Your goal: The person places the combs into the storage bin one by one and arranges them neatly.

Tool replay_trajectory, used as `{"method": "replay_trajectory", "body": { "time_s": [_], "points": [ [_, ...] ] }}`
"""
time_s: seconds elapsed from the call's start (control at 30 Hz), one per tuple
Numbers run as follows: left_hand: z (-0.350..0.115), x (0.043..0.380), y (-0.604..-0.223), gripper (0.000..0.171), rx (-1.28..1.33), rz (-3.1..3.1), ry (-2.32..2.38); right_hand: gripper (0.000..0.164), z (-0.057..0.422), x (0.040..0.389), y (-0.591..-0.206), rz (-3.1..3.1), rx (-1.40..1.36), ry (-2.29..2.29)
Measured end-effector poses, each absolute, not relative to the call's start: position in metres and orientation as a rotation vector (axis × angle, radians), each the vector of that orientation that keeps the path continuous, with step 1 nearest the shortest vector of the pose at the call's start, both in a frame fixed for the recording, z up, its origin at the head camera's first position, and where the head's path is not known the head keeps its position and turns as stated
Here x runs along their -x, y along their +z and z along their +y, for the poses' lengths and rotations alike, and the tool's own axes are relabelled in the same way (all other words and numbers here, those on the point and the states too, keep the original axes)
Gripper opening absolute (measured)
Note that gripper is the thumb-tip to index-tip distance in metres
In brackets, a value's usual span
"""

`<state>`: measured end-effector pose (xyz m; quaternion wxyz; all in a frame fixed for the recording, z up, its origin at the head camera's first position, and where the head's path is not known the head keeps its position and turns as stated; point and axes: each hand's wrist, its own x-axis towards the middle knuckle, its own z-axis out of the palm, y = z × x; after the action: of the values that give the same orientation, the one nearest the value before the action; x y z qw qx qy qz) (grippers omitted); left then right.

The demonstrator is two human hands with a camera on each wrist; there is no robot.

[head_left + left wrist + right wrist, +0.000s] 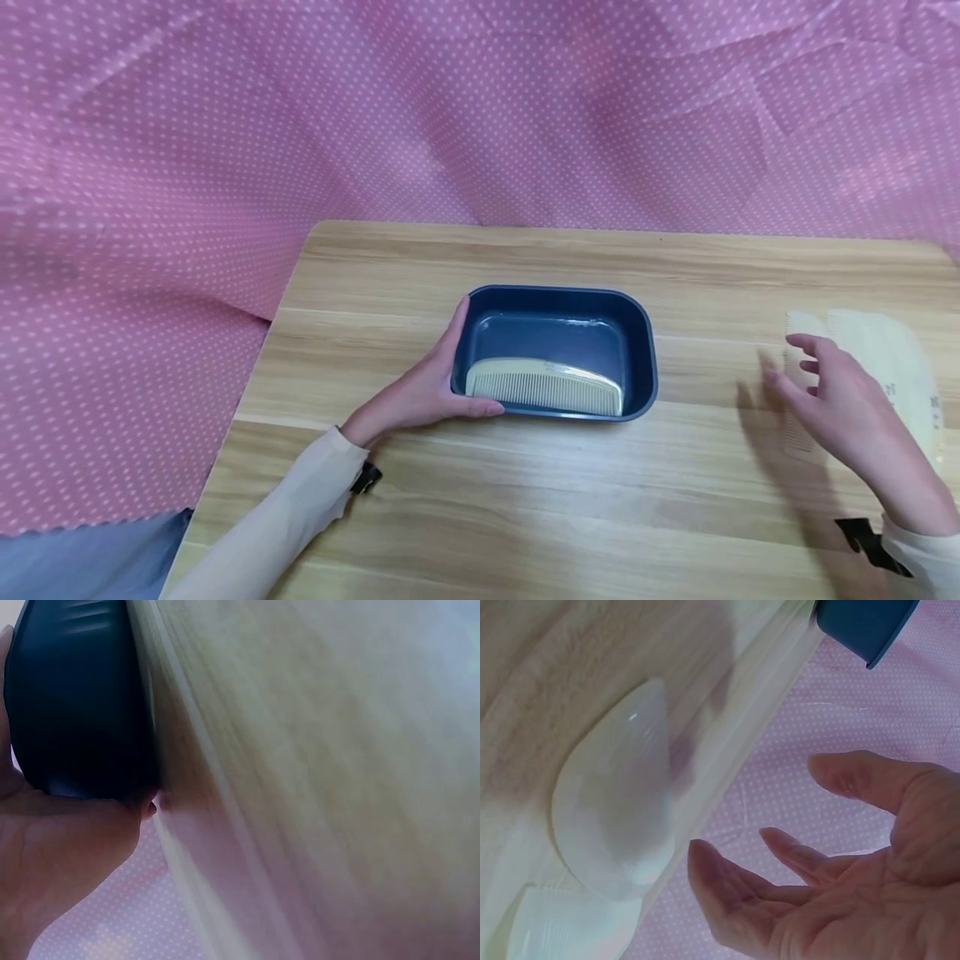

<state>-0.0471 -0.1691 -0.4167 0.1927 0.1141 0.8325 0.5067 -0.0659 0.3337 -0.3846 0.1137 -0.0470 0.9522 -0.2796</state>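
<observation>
My left hand (429, 390) grips the left end of a dark blue rectangular tub (647, 350), thumb along its front rim and fingers at the left wall. Inside the tub a cream comb (543, 372) leans along the front side, teeth downward. At the right my right hand (843, 404) hovers above pale combs, fingers loosely bent and holding nothing. One pale comb (888, 346) and another comb (806, 322) lie side by side, partly hidden by that hand. In the right wrist view, a rounded comb (615, 795) lies flat beyond the fingertips.
The tub stands on a light wooden table (525, 508). A pink polka-dot cloth (480, 117) hangs behind the table and down its left side. Black straps (367, 477) show at both cuffs.
</observation>
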Motion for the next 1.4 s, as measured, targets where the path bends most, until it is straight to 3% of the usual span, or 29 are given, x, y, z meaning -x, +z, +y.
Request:
{"method": "replay_trajectory", "body": {
  "time_s": [0.33,0.83,1.03,1.23,1.4],
  "points": [
    [-0.168,0.048,-0.418,0.144,-0.32,2.326,1.428,0.059,0.348,0.059,-0.386,2.795,0.124,-0.713],
    [-0.166,0.051,-0.417,0.145,-0.295,2.309,1.421,0.063,0.366,0.06,-0.397,2.782,0.102,-0.648],
    [-0.163,0.047,-0.398,0.144,-0.281,2.275,1.438,0.054,0.367,0.065,-0.399,2.803,0.076,-0.613],
    [-0.16,0.041,-0.376,0.142,-0.29,2.259,1.457,0.069,0.37,0.069,-0.402,2.78,0.035,-0.612],
    [-0.163,0.045,-0.395,0.143,-0.294,2.275,1.437,0.084,0.373,0.074,-0.405,2.804,0.015,-0.635]
  ]
}}
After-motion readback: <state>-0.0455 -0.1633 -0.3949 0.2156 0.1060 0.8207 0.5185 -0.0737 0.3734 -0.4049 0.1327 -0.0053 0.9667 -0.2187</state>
